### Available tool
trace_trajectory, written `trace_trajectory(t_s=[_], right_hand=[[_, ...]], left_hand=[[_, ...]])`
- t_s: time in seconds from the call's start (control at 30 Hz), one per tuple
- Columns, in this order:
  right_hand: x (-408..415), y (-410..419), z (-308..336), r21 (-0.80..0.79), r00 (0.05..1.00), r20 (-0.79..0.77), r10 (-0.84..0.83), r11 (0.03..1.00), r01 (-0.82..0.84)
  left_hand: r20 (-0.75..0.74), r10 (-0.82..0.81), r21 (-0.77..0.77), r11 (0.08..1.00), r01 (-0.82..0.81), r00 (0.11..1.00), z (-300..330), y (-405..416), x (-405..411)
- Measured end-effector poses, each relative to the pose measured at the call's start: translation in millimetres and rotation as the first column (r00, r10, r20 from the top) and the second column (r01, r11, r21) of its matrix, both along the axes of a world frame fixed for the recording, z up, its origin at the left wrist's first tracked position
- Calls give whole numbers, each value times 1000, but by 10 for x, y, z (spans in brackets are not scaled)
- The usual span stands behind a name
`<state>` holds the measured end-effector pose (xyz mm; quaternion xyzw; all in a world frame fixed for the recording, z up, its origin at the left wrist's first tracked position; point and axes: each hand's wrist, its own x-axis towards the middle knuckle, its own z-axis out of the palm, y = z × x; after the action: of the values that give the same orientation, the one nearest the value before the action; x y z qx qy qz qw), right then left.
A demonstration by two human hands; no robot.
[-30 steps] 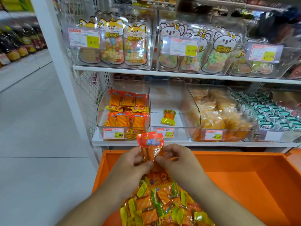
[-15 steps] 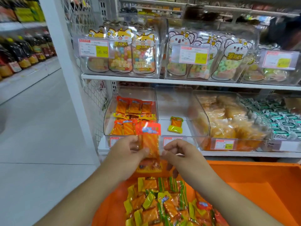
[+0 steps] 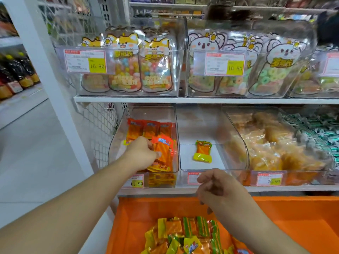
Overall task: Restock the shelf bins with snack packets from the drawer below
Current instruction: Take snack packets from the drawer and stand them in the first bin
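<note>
My left hand (image 3: 142, 153) reaches into the left clear bin (image 3: 117, 143) on the lower shelf and grips an orange snack packet (image 3: 163, 153) with a red and blue top. More orange packets (image 3: 146, 129) lie in that bin. The middle clear bin (image 3: 200, 167) holds one yellow-green packet (image 3: 202, 151). My right hand (image 3: 216, 189) hovers above the orange drawer (image 3: 284, 217) with its fingers loosely curled, holding nothing. A heap of yellow, green and orange packets (image 3: 183, 237) fills the drawer's near left part.
Clear bins to the right hold pale orange snacks (image 3: 271, 143) and green-white sweets (image 3: 322, 131). The upper shelf (image 3: 201, 100) carries bins of animal-shaped candy bags (image 3: 128, 68). A white shelf post (image 3: 42, 57) stands left, with an aisle floor and bottles (image 3: 16, 74) beyond.
My left hand carried the orange packet up from over the drawer into the left bin. My right hand let go of the packet and stays above the drawer. The view tilted upward.
</note>
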<state>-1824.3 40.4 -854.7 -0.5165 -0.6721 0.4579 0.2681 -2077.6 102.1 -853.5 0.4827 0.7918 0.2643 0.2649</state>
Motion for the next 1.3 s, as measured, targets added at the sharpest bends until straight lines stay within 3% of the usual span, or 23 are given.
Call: trace_trajectory(t_s=[0.1, 0.27, 0.37, 0.53, 0.73, 1.3], right_hand=[[27, 53, -17, 53, 998, 62, 29, 998, -32], [40, 124, -60, 256, 889, 446, 102, 938, -235], [77, 176, -167, 260, 829, 546, 118, 917, -302], [102, 179, -177, 236, 819, 559, 126, 923, -303], [118, 170, -155, 245, 835, 537, 124, 923, -295], [119, 162, -116, 235, 836, 538, 113, 931, -278]], left_hand=[[-40, -19, -24, 1000, 18, 999, -142, 59, 0], [-230, -97, -56, 995, 86, 968, -184, 56, 24], [-293, -168, -130, 982, 135, 941, -185, 22, 67], [-410, -248, -240, 958, 159, 878, -170, -1, 115], [-210, -262, -292, 936, 196, 942, -73, -10, -67], [-177, -224, -226, 957, 182, 958, -43, -51, -27]])
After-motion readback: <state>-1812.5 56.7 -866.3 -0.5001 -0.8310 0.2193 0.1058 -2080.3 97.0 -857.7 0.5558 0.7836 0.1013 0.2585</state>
